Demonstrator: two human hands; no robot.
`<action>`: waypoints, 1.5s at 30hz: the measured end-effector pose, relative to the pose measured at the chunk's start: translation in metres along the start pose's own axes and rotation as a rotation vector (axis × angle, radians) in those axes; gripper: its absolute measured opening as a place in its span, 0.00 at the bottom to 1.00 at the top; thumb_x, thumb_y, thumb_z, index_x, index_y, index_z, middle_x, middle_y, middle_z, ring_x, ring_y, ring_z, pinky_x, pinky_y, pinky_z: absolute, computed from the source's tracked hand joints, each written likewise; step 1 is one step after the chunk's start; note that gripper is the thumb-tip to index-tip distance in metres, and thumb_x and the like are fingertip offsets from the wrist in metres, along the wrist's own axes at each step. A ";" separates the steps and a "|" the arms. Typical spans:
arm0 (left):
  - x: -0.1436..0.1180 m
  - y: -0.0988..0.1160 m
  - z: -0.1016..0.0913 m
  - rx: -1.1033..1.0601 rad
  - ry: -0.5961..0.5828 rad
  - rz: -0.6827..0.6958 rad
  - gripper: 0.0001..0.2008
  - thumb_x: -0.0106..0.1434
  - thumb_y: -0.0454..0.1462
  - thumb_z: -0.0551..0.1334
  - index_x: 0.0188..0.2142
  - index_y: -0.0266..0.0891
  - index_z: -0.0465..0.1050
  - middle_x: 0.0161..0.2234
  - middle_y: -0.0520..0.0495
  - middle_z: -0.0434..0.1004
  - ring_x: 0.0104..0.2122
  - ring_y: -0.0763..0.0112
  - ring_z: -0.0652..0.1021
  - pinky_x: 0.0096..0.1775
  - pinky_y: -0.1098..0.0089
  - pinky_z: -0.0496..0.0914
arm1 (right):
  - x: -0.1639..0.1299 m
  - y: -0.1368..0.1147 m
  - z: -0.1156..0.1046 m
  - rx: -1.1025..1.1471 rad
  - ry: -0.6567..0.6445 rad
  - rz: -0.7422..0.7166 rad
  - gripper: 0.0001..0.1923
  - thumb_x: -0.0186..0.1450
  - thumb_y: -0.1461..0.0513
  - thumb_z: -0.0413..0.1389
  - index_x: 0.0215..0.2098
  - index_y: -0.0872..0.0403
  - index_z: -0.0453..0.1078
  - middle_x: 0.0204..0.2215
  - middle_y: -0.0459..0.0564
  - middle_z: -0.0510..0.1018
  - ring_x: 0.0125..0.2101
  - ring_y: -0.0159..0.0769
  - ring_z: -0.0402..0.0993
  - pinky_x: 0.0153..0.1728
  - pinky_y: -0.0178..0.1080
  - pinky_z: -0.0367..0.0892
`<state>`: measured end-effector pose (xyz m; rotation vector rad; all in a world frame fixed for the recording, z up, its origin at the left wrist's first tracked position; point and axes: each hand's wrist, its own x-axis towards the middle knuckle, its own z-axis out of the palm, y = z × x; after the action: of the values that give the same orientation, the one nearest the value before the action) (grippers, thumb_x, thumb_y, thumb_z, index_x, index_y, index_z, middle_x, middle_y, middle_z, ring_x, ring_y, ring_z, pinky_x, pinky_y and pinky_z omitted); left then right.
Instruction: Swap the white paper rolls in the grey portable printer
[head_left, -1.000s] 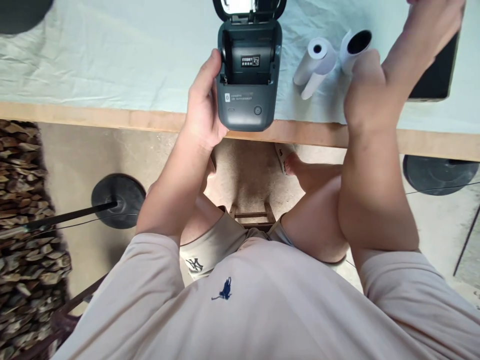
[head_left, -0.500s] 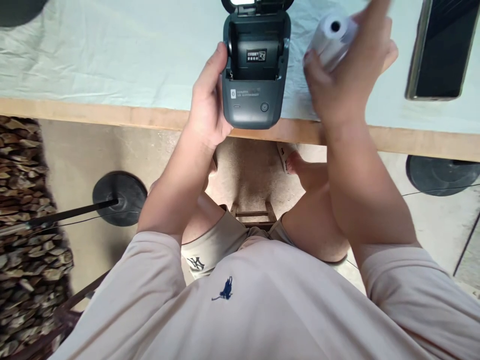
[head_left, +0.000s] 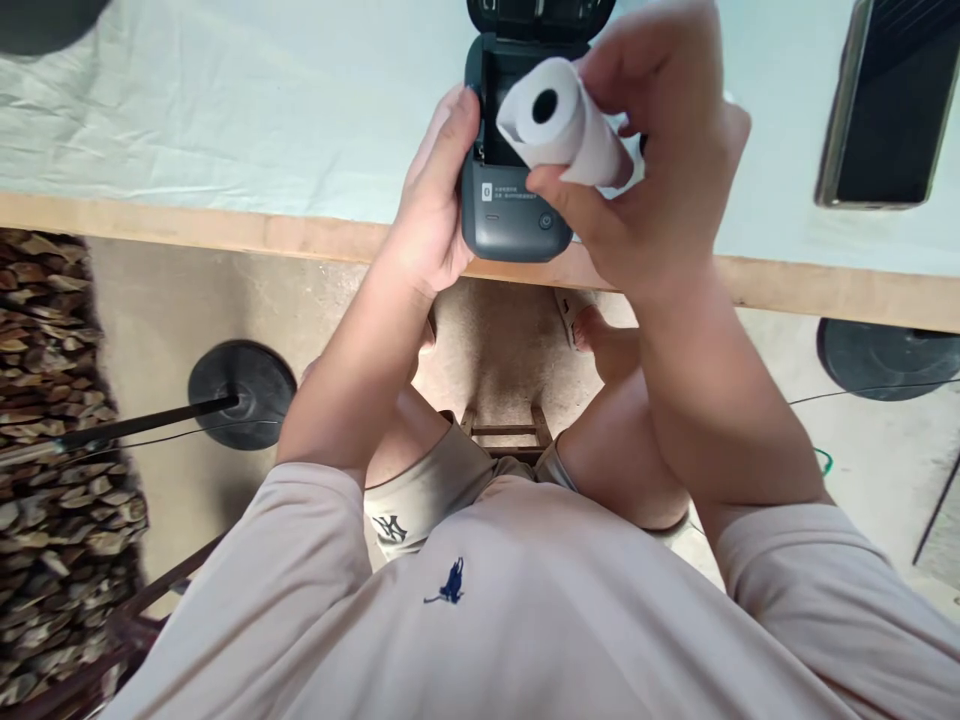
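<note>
Right hand (head_left: 660, 170): fingers and thumb closed around a white cylindrical roll of paper (head_left: 559, 125), its hollow core end turned toward the camera. Roll held tilted in the air, just above and in front of the open paper bay of a small dark grey plastic printer (head_left: 510, 200); whether roll and printer touch, impossible to tell.

Left hand (head_left: 435, 205): wrapped against the left side of the dark grey printer, thumb up along its edge, fingers hidden behind the body, clasping the casing. Printer lid flipped up at the top of the view, mostly cut off. Small white label and a round button visible on the printer's front face.

Printer sitting at the near edge of a table covered with a pale green wrinkled cloth (head_left: 225, 120), wooden table edge (head_left: 187, 230) showing below the cloth. Dark rectangular phone (head_left: 889, 110) lying flat on the cloth, well to the right of the right hand.

Below the table: concrete floor, a round black stand base (head_left: 241, 392) to the left, stacked firewood (head_left: 52, 420) at the far left.
</note>
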<state>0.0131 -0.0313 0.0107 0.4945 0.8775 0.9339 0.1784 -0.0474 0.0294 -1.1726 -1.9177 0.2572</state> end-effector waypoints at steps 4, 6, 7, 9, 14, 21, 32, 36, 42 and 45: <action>-0.003 -0.003 0.006 0.168 -0.202 0.363 0.12 0.69 0.41 0.50 0.41 0.49 0.72 0.43 0.54 0.77 0.65 0.61 0.58 0.63 0.59 0.62 | 0.011 -0.015 0.003 -0.252 -0.052 0.088 0.21 0.66 0.49 0.44 0.43 0.55 0.68 0.40 0.48 0.72 0.41 0.36 0.71 0.47 0.45 0.62; -0.003 -0.005 0.007 0.171 -0.234 0.407 0.12 0.70 0.39 0.48 0.40 0.44 0.70 0.42 0.52 0.76 0.62 0.60 0.64 0.59 0.58 0.66 | 0.015 -0.022 0.004 -0.326 -0.070 0.118 0.20 0.68 0.52 0.42 0.42 0.54 0.69 0.40 0.46 0.73 0.42 0.35 0.70 0.47 0.43 0.61; -0.003 -0.006 0.007 0.160 -0.238 0.414 0.12 0.70 0.39 0.48 0.42 0.42 0.69 0.42 0.51 0.75 0.61 0.59 0.66 0.57 0.58 0.68 | 0.017 -0.024 0.005 -0.358 -0.061 0.130 0.19 0.68 0.53 0.41 0.42 0.53 0.69 0.40 0.45 0.74 0.43 0.35 0.70 0.47 0.42 0.61; -0.002 -0.007 0.007 0.163 -0.227 0.415 0.10 0.70 0.39 0.49 0.43 0.43 0.67 0.43 0.51 0.75 0.59 0.59 0.68 0.54 0.60 0.70 | 0.018 -0.026 0.006 -0.406 -0.051 0.140 0.16 0.67 0.53 0.44 0.42 0.52 0.70 0.40 0.43 0.74 0.45 0.36 0.70 0.47 0.41 0.61; -0.001 -0.006 0.009 0.243 -0.218 0.419 0.12 0.70 0.36 0.46 0.47 0.35 0.63 0.40 0.51 0.72 0.61 0.57 0.64 0.52 0.57 0.69 | 0.016 -0.015 0.004 -0.414 -0.153 0.195 0.15 0.65 0.54 0.48 0.44 0.49 0.69 0.41 0.43 0.75 0.44 0.41 0.70 0.45 0.43 0.60; 0.001 -0.006 0.005 0.162 -0.249 0.421 0.11 0.70 0.38 0.49 0.42 0.38 0.68 0.39 0.50 0.73 0.57 0.61 0.69 0.52 0.65 0.69 | 0.010 0.001 0.005 -0.246 -0.076 0.068 0.12 0.65 0.57 0.48 0.39 0.48 0.73 0.44 0.40 0.74 0.44 0.33 0.72 0.46 0.41 0.60; -0.002 -0.004 -0.001 0.230 -0.296 0.395 0.14 0.60 0.33 0.62 0.45 0.45 0.68 0.41 0.50 0.75 0.47 0.61 0.76 0.44 0.66 0.72 | 0.008 0.002 0.011 0.087 0.246 0.039 0.15 0.67 0.57 0.44 0.32 0.57 0.68 0.31 0.49 0.72 0.34 0.27 0.66 0.38 0.35 0.62; -0.002 -0.001 -0.005 0.370 -0.305 0.372 0.22 0.55 0.31 0.63 0.49 0.48 0.66 0.44 0.54 0.74 0.47 0.65 0.76 0.45 0.70 0.71 | 0.015 0.011 0.011 0.346 0.288 0.169 0.20 0.64 0.57 0.46 0.53 0.51 0.54 0.50 0.47 0.62 0.52 0.30 0.66 0.42 0.32 0.63; 0.003 -0.003 -0.013 0.336 -0.323 0.409 0.26 0.54 0.28 0.62 0.52 0.45 0.63 0.43 0.54 0.73 0.46 0.66 0.75 0.45 0.69 0.70 | 0.024 0.005 0.013 0.571 0.322 0.335 0.14 0.64 0.58 0.38 0.48 0.49 0.51 0.32 0.45 0.63 0.35 0.24 0.67 0.35 0.31 0.59; 0.007 -0.004 -0.015 0.322 -0.355 0.392 0.27 0.50 0.30 0.66 0.49 0.50 0.67 0.47 0.53 0.73 0.51 0.58 0.73 0.48 0.65 0.70 | 0.024 0.003 0.014 0.631 0.345 0.364 0.10 0.64 0.58 0.41 0.42 0.52 0.52 0.30 0.46 0.63 0.31 0.24 0.62 0.28 0.31 0.53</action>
<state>0.0046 -0.0270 -0.0036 1.1043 0.6147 1.0202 0.1656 -0.0227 0.0326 -1.0327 -1.1816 0.7438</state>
